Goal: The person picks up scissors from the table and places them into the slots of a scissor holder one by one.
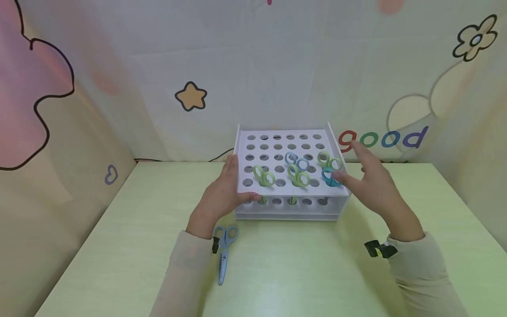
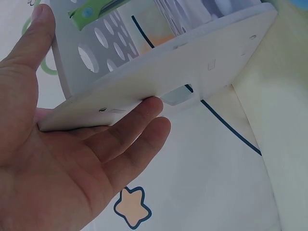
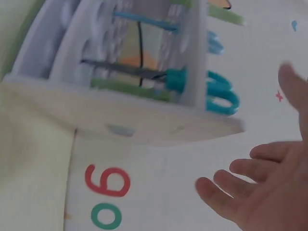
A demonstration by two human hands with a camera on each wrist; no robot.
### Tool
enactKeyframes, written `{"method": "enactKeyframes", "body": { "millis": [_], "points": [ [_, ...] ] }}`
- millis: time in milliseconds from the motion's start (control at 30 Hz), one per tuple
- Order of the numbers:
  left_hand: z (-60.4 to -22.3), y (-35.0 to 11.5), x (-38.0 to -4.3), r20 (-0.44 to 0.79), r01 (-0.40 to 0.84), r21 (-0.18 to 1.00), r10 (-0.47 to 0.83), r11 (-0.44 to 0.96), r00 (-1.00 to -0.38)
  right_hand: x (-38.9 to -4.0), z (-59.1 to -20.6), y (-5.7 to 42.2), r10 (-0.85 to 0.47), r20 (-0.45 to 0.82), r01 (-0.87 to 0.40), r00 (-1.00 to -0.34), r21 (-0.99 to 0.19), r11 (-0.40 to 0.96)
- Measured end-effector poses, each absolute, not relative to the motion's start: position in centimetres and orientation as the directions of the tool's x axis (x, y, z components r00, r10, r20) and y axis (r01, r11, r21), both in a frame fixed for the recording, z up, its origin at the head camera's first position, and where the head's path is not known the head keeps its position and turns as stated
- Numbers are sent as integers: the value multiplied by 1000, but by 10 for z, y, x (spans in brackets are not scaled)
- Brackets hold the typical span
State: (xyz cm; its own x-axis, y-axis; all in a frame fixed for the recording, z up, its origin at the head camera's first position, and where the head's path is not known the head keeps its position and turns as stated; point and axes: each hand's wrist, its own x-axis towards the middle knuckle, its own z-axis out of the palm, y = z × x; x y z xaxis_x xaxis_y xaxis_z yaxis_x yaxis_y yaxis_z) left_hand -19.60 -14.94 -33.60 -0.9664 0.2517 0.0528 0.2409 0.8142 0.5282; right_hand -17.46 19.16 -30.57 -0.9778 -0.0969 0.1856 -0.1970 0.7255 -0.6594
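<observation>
A white rack (image 1: 287, 216) with rows of round holes stands on the table. Several scissors sit upright in it, handles up: green scissors (image 1: 263, 176), more green scissors (image 1: 298, 177), light blue scissors (image 1: 302, 164) and teal scissors (image 3: 222, 98) near the right front corner. My left hand (image 1: 222, 191) holds the rack's left front corner, thumb over the front edge, fingers along the side panel (image 2: 192, 72). Beside that corner, my right hand's counterpart is free: the right hand (image 1: 374, 185) is spread and apart from the rack in the right wrist view.
Grey-blue scissors (image 1: 223, 255) lie on the table (image 1: 293, 273) in front of the rack, close to the left wrist. Behind the rack hangs a printed cloth backdrop (image 1: 277, 88), and a dark cord (image 1: 222, 154) shows against it.
</observation>
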Motion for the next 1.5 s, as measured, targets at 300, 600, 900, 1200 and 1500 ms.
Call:
{"method": "enactKeyframes", "body": {
  "millis": [300,600,900,1200,1500],
  "points": [
    [-339,-149,-197,78,256,519,253,816,-964,-196,-338,203,-265,77,-248,-961,-666,704],
    [-339,-150,-195,79,242,520,236,819,-969,-197,-339,203,-278,38,-238,-960,-636,734],
    [-338,-154,-194,103,274,538,261,797,-960,-195,-336,201,-270,37,-239,-962,-590,771],
    [-346,-161,-194,100,292,579,289,761,-952,-193,-339,202,-264,17,-221,-964,-598,770],
    [-353,-191,-181,94,304,731,350,612,-932,-193,-337,202,-247,-8,-195,-969,-586,787]
  ]
}}
